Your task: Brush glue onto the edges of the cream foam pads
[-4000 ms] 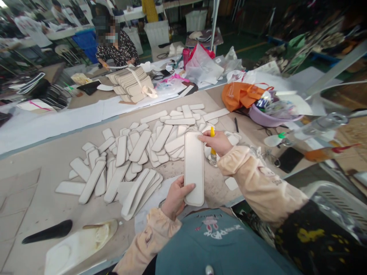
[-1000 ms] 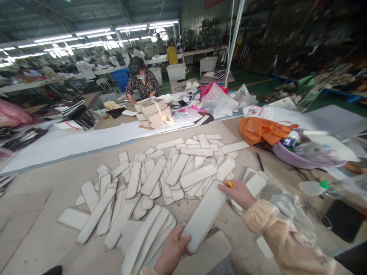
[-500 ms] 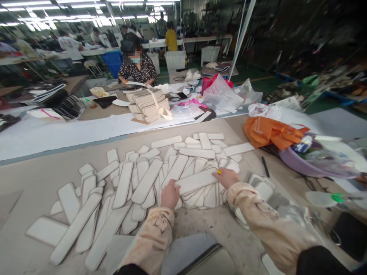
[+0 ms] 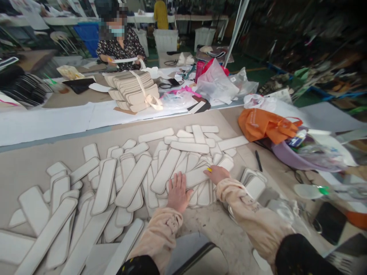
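Observation:
My left hand [image 4: 177, 193] lies flat, fingers spread, on the near end of a long white rounded pad [image 4: 195, 176] that rests on top of the heap of several like pads [image 4: 134, 179]. My right hand [image 4: 216, 173] rests on the pad's far end with its fingers curled round a small yellow-tipped tool [image 4: 209, 169]. The pad lies crosswise on the pile in the middle of the brown table [image 4: 34, 164].
A stack of small white pieces [image 4: 254, 183] sits right of my hand. Further right are an orange bag [image 4: 265, 124], a purple basin [image 4: 298, 158] and a black pen [image 4: 257, 159]. Across the table a person [image 4: 120, 44] works behind a tied bundle of pads [image 4: 133, 89].
The pad I held upright before me has been laid down on the pile. My left hand has let go of it and flattened on top; the right hand followed it down.

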Tool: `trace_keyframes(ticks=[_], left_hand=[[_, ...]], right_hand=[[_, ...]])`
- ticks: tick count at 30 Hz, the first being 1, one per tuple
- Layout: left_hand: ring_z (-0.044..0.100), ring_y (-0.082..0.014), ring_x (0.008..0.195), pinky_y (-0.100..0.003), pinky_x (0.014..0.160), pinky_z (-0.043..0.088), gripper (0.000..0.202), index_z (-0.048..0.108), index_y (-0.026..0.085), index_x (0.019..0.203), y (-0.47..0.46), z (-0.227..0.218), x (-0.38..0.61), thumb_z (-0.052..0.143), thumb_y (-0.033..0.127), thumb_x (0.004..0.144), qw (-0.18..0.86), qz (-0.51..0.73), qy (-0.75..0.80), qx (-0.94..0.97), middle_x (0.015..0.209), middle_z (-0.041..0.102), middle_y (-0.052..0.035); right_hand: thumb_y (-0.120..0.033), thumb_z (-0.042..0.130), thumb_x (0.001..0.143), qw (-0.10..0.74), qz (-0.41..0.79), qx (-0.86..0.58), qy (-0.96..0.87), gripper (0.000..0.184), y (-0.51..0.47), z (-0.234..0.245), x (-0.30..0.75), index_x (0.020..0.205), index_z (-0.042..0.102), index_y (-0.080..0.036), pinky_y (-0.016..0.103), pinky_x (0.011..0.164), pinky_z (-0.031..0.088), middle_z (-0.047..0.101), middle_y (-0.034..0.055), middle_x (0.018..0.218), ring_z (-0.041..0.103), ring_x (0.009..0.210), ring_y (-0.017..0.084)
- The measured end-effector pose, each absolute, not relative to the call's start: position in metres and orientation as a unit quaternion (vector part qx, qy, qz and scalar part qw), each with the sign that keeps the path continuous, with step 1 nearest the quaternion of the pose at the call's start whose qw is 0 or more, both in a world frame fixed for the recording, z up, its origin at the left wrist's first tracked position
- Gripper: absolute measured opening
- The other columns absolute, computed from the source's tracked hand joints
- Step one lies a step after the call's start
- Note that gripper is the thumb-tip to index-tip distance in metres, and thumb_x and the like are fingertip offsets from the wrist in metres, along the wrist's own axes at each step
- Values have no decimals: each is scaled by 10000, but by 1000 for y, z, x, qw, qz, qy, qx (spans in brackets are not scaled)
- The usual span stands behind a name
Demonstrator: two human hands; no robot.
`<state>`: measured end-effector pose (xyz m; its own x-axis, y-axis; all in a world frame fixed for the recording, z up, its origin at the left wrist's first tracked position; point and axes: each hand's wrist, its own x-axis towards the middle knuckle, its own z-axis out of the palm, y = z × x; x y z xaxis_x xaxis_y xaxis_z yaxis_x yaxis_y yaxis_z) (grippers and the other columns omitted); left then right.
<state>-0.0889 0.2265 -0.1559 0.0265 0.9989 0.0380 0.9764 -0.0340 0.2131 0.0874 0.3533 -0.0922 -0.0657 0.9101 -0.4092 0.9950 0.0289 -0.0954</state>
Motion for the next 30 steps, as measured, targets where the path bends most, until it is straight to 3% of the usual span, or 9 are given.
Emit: trace_keyframes(ticks=[6, 10, 14, 18, 20, 23, 25, 30], left_hand=[[137, -324, 1367, -526, 1063, 186, 687, 244, 92, 1405, 228, -150, -90, 401, 476, 858, 88, 68, 693, 712, 1488, 189, -165], [100, -332, 1372, -550, 1063, 136, 728, 221, 54, 1402, 227, -129, -90, 393, 505, 857, 104, 77, 681, 721, 1489, 153, -195], [85, -270, 1384, -506, 1084, 112, 603, 255, 100, 1392, 184, -98, -100, 361, 425, 895, 89, 154, 676, 715, 1482, 205, -167], [226, -236, 1351, -461, 1092, 164, 500, 368, 169, 1336, 81, -81, -100, 411, 376, 883, 143, 160, 663, 717, 1396, 389, -131], [216, -265, 1351, -480, 1092, 158, 584, 364, 166, 1340, 26, -85, -92, 473, 445, 838, 195, 103, 657, 721, 1414, 362, -137], [133, -339, 1364, -545, 1072, 146, 892, 230, 159, 1410, -34, -95, -74, 597, 552, 698, 267, 7, 675, 688, 1475, 230, -163], [96, -352, 1368, -559, 1069, 130, 976, 164, 168, 1430, -53, -102, -64, 625, 557, 662, 295, -29, 690, 660, 1491, 181, -160], [148, -327, 1359, -523, 1085, 131, 966, 121, 149, 1432, -68, -111, -58, 614, 532, 695, 282, -6, 724, 629, 1472, 236, -162]], right_hand=[[-527, 524, 803, 105, -176, 681, 703, 423, 348, -76, 83, 915, 625, -132, 341, 698, 447, 661, 127, 858, 633, 878, 261], [-587, 269, 860, 76, -166, 656, 733, 638, 335, -47, 92, 1027, 569, -49, 297, 795, 383, 599, 129, 989, 571, 1017, 198], [-523, 420, 862, -59, -120, 600, 789, 393, 296, -8, 118, 884, 604, -177, 291, 746, 412, 631, 99, 863, 576, 871, 202], [-445, 398, 891, -118, -173, 532, 821, 313, 225, 15, 162, 867, 610, -216, 287, 759, 398, 631, 69, 852, 571, 846, 201], [-449, 404, 882, -145, -260, 518, 802, 314, 189, 13, 185, 845, 614, -219, 291, 755, 415, 627, 51, 815, 579, 805, 194], [-501, 400, 863, -220, -380, 580, 686, 332, 148, 0, 211, 850, 611, -245, 334, 665, 448, 597, 45, 748, 573, 691, 203], [-546, 412, 838, -246, -436, 607, 617, 333, 131, -11, 220, 875, 610, -280, 385, 624, 457, 591, 67, 763, 572, 677, 235], [-550, 420, 824, -296, -445, 559, 634, 286, 112, -28, 226, 898, 635, -376, 487, 934, 355, 598, 116, 1018, 545, 1003, 305]])
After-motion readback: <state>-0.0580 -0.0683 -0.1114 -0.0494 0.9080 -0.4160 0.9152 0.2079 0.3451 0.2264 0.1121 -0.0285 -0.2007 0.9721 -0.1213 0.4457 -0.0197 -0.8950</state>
